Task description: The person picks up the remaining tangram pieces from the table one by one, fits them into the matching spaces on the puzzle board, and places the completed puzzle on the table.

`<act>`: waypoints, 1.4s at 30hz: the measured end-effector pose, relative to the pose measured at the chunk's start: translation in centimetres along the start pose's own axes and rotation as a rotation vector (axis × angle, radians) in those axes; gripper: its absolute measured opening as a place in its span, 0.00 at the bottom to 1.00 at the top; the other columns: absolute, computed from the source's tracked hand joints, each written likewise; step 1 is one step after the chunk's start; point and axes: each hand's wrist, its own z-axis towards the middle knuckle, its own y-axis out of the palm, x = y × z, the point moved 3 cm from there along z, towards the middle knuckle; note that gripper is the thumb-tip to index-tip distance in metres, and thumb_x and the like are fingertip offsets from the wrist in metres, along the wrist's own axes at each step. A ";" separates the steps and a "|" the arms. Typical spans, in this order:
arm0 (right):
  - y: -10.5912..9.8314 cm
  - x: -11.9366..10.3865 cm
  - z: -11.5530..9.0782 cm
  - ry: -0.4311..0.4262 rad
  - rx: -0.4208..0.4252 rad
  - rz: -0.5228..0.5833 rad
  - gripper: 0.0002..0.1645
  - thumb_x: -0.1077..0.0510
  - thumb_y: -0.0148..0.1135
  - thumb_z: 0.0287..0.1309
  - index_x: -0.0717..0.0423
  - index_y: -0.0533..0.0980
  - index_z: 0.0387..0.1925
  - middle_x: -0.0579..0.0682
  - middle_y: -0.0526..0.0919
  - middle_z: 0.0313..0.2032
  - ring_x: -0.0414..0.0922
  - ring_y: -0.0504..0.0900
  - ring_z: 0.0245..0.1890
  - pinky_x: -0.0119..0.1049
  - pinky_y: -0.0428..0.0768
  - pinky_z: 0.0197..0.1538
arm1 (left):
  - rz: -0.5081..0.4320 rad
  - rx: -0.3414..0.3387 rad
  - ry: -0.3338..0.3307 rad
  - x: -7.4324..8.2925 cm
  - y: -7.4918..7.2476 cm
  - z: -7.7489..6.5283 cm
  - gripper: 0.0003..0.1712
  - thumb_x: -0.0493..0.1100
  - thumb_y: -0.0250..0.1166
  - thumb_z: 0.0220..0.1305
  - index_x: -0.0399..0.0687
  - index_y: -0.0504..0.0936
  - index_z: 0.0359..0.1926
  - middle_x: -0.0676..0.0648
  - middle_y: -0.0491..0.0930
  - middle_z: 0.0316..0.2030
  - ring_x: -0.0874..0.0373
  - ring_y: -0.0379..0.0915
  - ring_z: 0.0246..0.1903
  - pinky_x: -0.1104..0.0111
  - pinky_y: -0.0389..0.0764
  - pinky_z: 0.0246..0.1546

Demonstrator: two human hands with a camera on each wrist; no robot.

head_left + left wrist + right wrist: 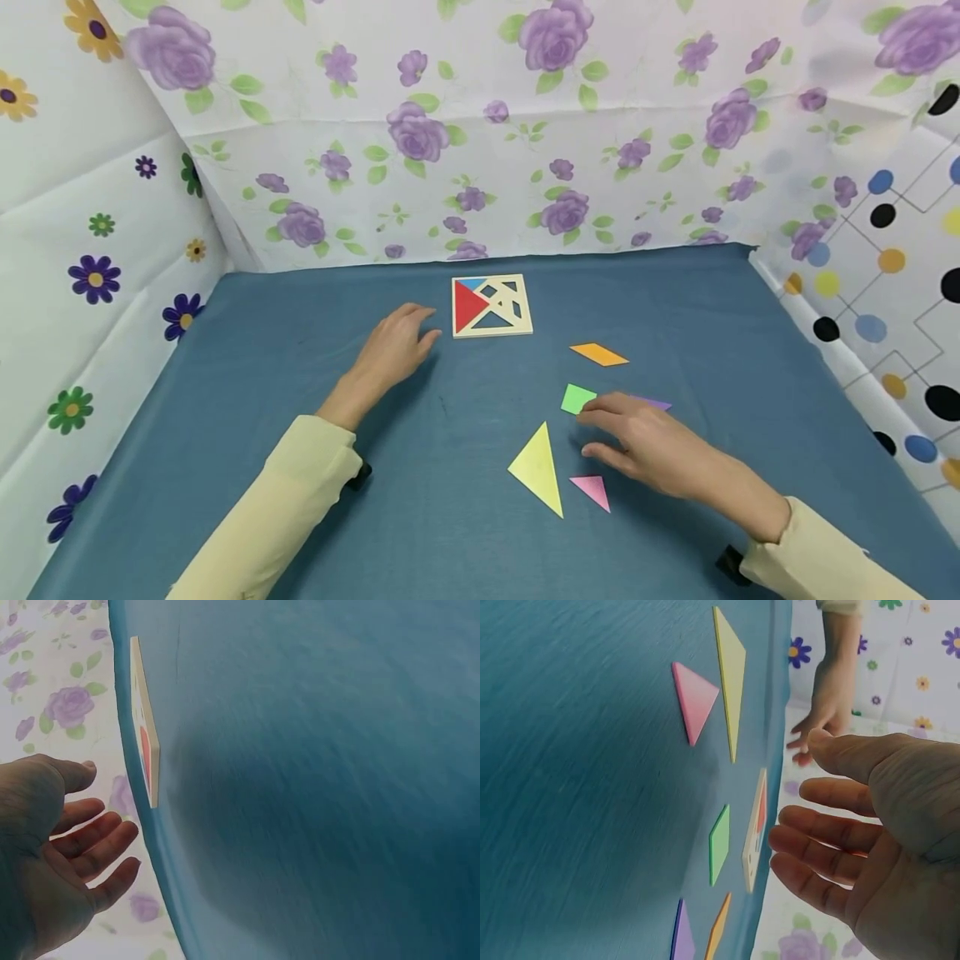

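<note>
A square wooden tangram tray [492, 335] lies near the back of the table, with a red triangle [468, 307] and a blue triangle [472, 283] set in it; its other recesses show bare. Just left of the tray my left hand [393, 346] hovers, fingers loosely spread, holding nothing. Over the loose pieces on the right, my right hand [637, 437] hangs with relaxed fingers and an empty palm. Around it lie a green square [576, 397], a partly covered purple piece [656, 403], a pink triangle [593, 491], a large yellow triangle [542, 472] and an orange parallelogram [599, 354].
Blue cloth [435, 517] covers the table. A white curtain with purple flowers [465, 150] rises along the back edge. Patterned sheets stand at both sides, flowered on the left [97, 350] and dotted on the right [870, 300].
</note>
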 end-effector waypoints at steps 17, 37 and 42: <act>1.4 -1.1 2.1 0.030 -0.141 0.048 0.27 0.50 0.72 0.65 0.60 0.81 0.59 0.52 0.82 0.56 0.48 0.82 0.56 0.44 0.84 0.56 | -0.061 -0.010 -0.064 -0.7 1.5 4.9 0.26 0.43 0.61 0.77 0.33 0.74 0.69 0.33 0.72 0.66 0.38 0.70 0.65 0.46 0.72 0.66; 2.5 -1.2 3.5 0.036 -0.192 0.012 0.30 0.50 0.74 0.63 0.64 0.79 0.60 0.54 0.80 0.56 0.48 0.81 0.55 0.44 0.83 0.56 | -0.043 -0.109 -0.114 -1.2 2.4 9.9 0.30 0.45 0.59 0.78 0.33 0.69 0.73 0.32 0.67 0.70 0.38 0.63 0.70 0.46 0.65 0.72; 2.7 -1.2 3.6 0.058 -0.229 0.019 0.31 0.50 0.73 0.65 0.64 0.78 0.63 0.55 0.79 0.58 0.50 0.80 0.58 0.45 0.82 0.58 | -0.047 -0.148 -0.129 -0.9 2.8 10.5 0.32 0.45 0.58 0.78 0.33 0.66 0.75 0.32 0.63 0.73 0.38 0.61 0.71 0.46 0.64 0.72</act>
